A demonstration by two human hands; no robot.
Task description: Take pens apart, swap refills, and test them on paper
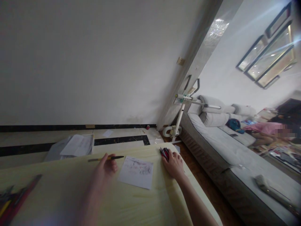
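Observation:
My left hand (108,164) is closed around a yellow and black pen (118,157), held level above the table, with its dark end to the right. Just right of it, a sheet of white paper (135,172) with dark and reddish scribbles lies on the pale yellow tabletop (145,204). At the table's far right corner, my right hand (174,164) has its fingers curled over a small bunch of pens (165,153) in black, red and silver. The palm side of this hand is hidden.
A blurred pile of pens (11,201) lies at the table's left. Papers (78,146) rest in a box-like holder beyond the far edge. To the right stand white exercise equipment (181,116) and a long grey sofa (211,147), where a person in pink (265,128) sits.

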